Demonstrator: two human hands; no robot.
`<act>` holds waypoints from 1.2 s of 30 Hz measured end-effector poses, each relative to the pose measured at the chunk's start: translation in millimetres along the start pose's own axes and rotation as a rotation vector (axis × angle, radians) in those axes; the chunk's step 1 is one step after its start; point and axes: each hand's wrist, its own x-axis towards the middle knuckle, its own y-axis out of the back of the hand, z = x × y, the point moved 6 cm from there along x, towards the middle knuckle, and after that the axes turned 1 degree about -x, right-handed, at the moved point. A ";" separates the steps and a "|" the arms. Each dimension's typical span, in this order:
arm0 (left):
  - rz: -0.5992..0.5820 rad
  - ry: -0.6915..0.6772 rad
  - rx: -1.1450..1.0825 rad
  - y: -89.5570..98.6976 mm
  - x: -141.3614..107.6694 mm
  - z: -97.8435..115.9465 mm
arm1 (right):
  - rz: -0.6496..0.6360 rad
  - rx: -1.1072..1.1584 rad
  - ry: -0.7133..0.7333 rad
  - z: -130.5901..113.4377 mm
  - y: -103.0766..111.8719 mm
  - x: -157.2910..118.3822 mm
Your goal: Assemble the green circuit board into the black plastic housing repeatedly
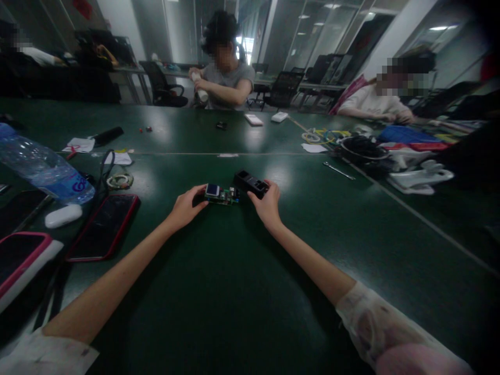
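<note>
Between the thumb and fingers of my left hand is the left end of a small circuit board, which has a little square screen at that end. My right hand grips the right end of a black rectangular case with openings in its top. The case lies at a slant, just behind and to the right of the board. The board's right end is close to the case; whether they touch I cannot tell. Both are in front of me over the dark green table.
At the left are a water bottle, a red-edged phone, a white case and a pink-edged phone. A wrench and piled cables lie at the right. People sit across the table.
</note>
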 end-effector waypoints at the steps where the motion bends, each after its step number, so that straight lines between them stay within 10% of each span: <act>1: 0.002 -0.004 0.004 0.0 0.2 0.0 | 0.005 -0.003 0.006 -0.1 -0.1 0.1; 21: -0.001 -0.002 -0.011 0.1 -0.8 -0.3 | 0.074 0.190 0.051 10.5 -1.4 4.0; 36: 0.041 -0.072 0.018 -2.3 3.6 -8.1 | -0.162 0.232 0.464 -59.2 5.6 -21.5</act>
